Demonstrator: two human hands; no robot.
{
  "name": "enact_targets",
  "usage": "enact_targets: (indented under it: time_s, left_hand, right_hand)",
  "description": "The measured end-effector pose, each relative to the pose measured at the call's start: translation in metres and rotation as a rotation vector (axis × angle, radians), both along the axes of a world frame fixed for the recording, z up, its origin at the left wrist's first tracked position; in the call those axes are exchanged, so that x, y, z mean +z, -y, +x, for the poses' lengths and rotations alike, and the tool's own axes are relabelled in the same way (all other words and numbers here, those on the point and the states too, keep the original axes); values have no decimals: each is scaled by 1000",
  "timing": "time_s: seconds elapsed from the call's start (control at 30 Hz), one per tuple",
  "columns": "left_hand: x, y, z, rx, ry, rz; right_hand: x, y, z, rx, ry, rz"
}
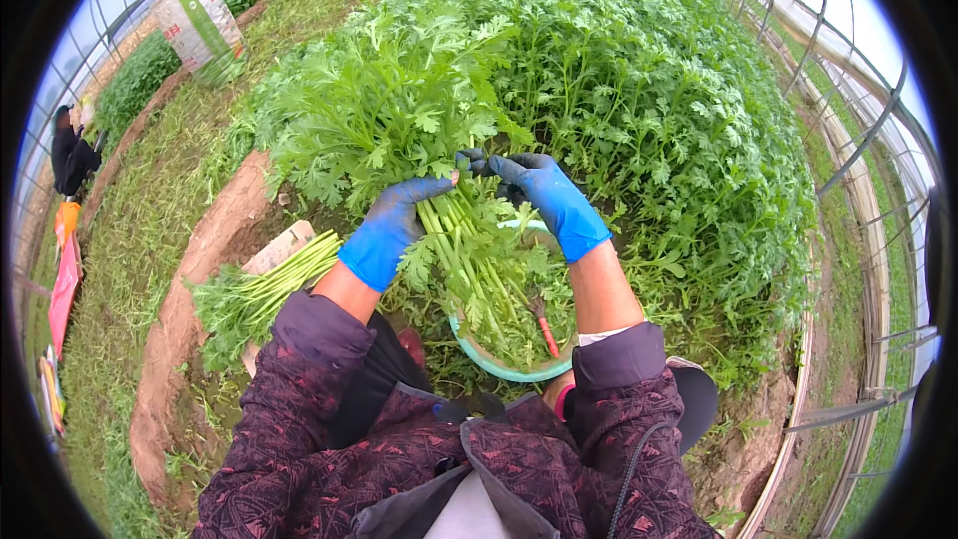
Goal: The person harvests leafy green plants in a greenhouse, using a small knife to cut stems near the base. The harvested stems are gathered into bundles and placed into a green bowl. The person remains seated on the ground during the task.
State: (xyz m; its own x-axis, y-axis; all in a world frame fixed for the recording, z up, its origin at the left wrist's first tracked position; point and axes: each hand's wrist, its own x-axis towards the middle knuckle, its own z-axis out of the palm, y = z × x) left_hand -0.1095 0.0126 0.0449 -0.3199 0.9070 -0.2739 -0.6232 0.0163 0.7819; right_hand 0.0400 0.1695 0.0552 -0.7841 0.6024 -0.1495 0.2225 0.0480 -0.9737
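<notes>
Both of my hands wear blue gloves soiled dark at the fingers. My left hand point(400, 221) is closed around a large bunch of leafy greens point(449, 228), its pale stems hanging down and its leaves fanning out above. At the bunch's right side, my right hand point(540, 191) has its fingers bent near the stems and leaves; whether they pinch anything is not clear. Below the stems is a round basin with a turquoise rim point(490, 368), holding loose greens and a tool with a red handle point(548, 337). A cut bundle of greens point(288, 281) lies on the left.
A dense bed of leafy greens point(644, 90) spreads ahead and to the right. A low soil ridge point(176, 344) runs along the left. A printed sack point(198, 22) stands at upper left, and a person in dark clothes point(71, 157) is far left. Greenhouse hoops point(868, 138) curve along the right.
</notes>
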Motion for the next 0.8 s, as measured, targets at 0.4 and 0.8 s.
enact_targets:
  time_s: [0.4,0.8]
  left_hand:
    - [-4,6,-10,-16,-1,106]
    - [9,20,6,-63,176,62]
  right_hand:
    - [-36,27,-10,-210,-368,-178]
    - [-25,61,-19,-182,-536,-86]
